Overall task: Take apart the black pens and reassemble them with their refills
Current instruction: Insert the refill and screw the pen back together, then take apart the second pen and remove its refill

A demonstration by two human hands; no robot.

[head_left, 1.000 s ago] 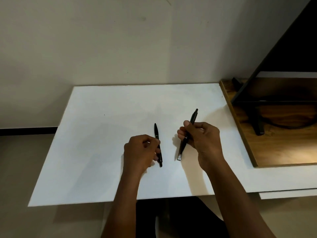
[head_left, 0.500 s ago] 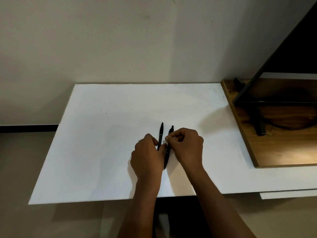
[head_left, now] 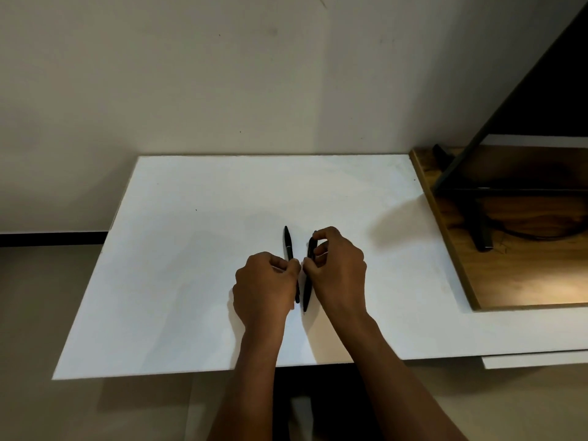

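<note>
Two black pens lie side by side, pointing away from me, near the middle of the white board (head_left: pixel 191 249). My left hand (head_left: pixel 264 288) pinches the left pen (head_left: pixel 289 245) around its middle; its far end sticks out beyond my fingers. My right hand (head_left: pixel 337 268) holds the right pen (head_left: pixel 307 291) with thumb and fingers near its far end, and the near tip shows below my palm. The two hands almost touch, and both pens sit low on or just over the board.
A wooden tabletop (head_left: pixel 521 275) adjoins the board on the right, carrying a black metal stand (head_left: pixel 480 230) and a dark cable. A plain wall rises behind. The board's near edge overhangs the floor.
My right hand has carried its pen from the right in beside the left pen. Both hands have shifted right and closer together, and the pens now lie nearly parallel.
</note>
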